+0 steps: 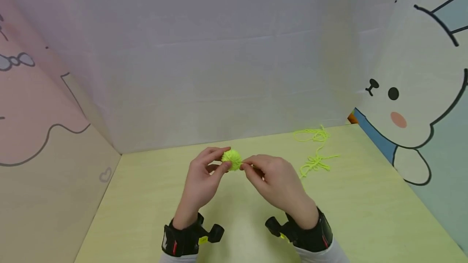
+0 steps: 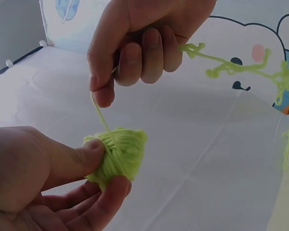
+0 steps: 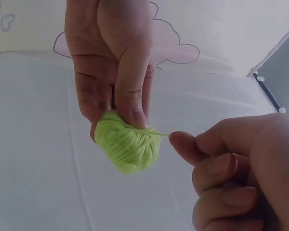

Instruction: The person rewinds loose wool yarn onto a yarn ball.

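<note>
A small ball of neon yellow-green yarn (image 1: pixel 232 159) is held between the thumb and fingers of my left hand (image 1: pixel 203 177), above the table. My right hand (image 1: pixel 275 180), just to its right, pinches the yarn strand (image 2: pixel 100 115) between thumb and index finger. That strand runs taut from the pinch to the wound ball (image 3: pixel 127 144) in the right wrist view. The other right fingers are curled toward the palm. Beyond this hand the strand trails out, knotted and looped, in the left wrist view.
Loose tangled yarn (image 1: pixel 315 163) lies on the pale yellow table (image 1: pixel 146 198) to the right, with another looped bunch (image 1: pixel 317 134) near the back edge. A white curtain (image 1: pixel 219 72) stands behind the table. Printed cartoon panels flank both sides.
</note>
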Demonstrator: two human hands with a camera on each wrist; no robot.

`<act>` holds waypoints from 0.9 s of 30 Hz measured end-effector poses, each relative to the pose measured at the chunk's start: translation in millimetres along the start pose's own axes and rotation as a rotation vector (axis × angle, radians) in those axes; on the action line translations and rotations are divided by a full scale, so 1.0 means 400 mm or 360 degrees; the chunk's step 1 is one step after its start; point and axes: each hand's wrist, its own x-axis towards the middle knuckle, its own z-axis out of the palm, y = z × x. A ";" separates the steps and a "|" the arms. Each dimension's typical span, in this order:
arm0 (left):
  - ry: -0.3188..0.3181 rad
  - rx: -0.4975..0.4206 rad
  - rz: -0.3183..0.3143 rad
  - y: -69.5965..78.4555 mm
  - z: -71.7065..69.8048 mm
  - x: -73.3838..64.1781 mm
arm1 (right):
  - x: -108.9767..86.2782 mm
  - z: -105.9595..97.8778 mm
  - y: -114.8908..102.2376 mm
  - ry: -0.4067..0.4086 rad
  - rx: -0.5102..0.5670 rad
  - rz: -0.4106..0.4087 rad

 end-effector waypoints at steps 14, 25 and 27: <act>-0.0392 -0.0190 0.0015 0.011 -0.016 -0.013 | 0.014 0.002 0.013 0.0239 -0.0028 -0.0085; -0.0486 -0.0581 0.0076 0.009 -0.030 -0.013 | 0.013 0.020 0.017 0.0048 0.0034 0.0073; -0.0480 -0.0686 0.0035 0.008 -0.031 -0.013 | 0.013 0.023 0.015 -0.0023 0.0017 0.0119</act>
